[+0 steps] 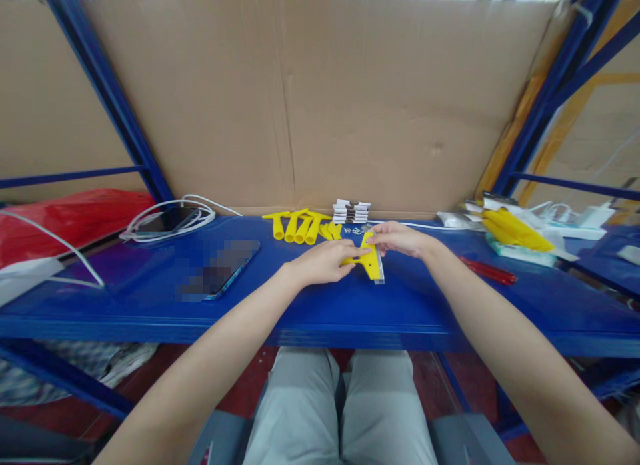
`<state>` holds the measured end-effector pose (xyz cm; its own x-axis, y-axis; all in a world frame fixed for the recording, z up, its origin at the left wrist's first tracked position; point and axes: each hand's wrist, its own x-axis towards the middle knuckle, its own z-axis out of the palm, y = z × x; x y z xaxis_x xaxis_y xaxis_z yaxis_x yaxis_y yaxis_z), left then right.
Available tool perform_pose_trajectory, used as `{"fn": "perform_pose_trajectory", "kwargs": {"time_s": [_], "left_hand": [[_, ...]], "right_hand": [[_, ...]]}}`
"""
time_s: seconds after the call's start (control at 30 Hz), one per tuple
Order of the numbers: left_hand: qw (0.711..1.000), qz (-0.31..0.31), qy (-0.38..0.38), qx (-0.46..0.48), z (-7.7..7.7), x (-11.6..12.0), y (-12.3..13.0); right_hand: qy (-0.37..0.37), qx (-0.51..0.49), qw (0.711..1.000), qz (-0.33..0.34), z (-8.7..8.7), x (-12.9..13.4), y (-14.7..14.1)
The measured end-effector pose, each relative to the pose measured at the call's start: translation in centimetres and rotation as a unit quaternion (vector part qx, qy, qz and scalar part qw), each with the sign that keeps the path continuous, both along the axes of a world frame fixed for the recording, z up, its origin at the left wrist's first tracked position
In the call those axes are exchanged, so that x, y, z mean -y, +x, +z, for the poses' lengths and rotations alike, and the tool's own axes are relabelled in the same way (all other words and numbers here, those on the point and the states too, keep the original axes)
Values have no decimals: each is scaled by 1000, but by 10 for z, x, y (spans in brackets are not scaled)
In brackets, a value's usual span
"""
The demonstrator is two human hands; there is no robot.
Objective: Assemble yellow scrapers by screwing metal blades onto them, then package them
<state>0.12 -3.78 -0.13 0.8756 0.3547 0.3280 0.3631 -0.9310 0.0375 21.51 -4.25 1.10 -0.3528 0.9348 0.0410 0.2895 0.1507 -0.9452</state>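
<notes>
My left hand is closed around the handle of a yellow scraper, held low over the blue tabletop. A clear strip runs along the scraper's right edge. My right hand pinches the far end of the scraper's wide head and the strip, its fingertips partly covering them. Just beyond my hands lie several yellow tubular handles in a row, with smaller yellow pieces beside them. A stack of small white-and-dark packs stands behind, near the cardboard.
A phone lies left on the blue table, before a coiled white cable. To the right are red sticks, a yellow bundle and a white power strip. A cardboard wall closes the back.
</notes>
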Motion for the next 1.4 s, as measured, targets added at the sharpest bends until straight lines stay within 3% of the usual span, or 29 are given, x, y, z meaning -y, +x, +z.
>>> {"fn": "perform_pose_trajectory", "kwargs": {"time_s": [0.2,0.47,0.73,1.13,1.4], "left_hand": [[1000,1,2,18,-1,-5,-1],[998,59,-9,16,2,-7,-2],[995,84,-23,56,-2,-7,-3],[989,146,28,-25,-3,-4,3],[984,173,33,-28,-6,1,7]], "right_hand": [[-35,-72,997,3,-8,-7,-1],[-109,-94,989,42,-11,0,-11],[-80,-113,990,38,-12,-2,-18],[-89,-112,989,37,-13,0,-20],[-89,-120,988,42,-16,-4,-18]]}}
